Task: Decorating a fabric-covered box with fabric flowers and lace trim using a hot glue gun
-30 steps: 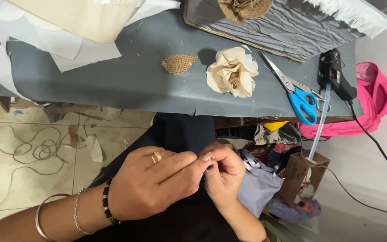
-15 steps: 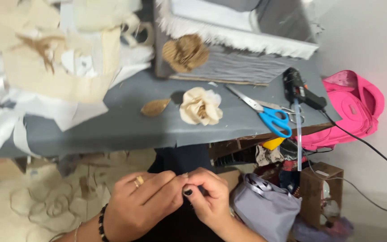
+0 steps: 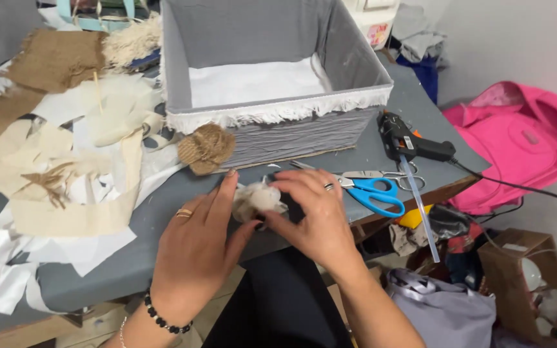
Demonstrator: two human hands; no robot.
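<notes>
Cream fabric, gathered into a small flower (image 3: 257, 200), sits pinched between two hands at the front of a grey bench (image 3: 136, 258). The left hand (image 3: 198, 248), wearing a gold ring and a black bead bracelet, cups the flower from the left with fingers stretched forward. The right hand (image 3: 314, 216), with a silver ring, grips it from the right with its fingertips. The flower rests on or just above the bench top; which of the two cannot be told.

Just right of the right hand lie blue-handled scissors (image 3: 372, 190), and beyond them a black glue gun (image 3: 404, 143) with a clear glue stick (image 3: 420, 212) reaching over the bench edge. Behind the hands stands a grey fabric-covered box (image 3: 272, 77) with a white fringe along its rim and a white lining. A burlap rosette (image 3: 206, 148) is fixed at or leans on the box's front left corner. Scraps of burlap and cream cloth (image 3: 53, 161) cover the bench to the left. A pink backpack (image 3: 517, 145) lies off the bench to the right.
</notes>
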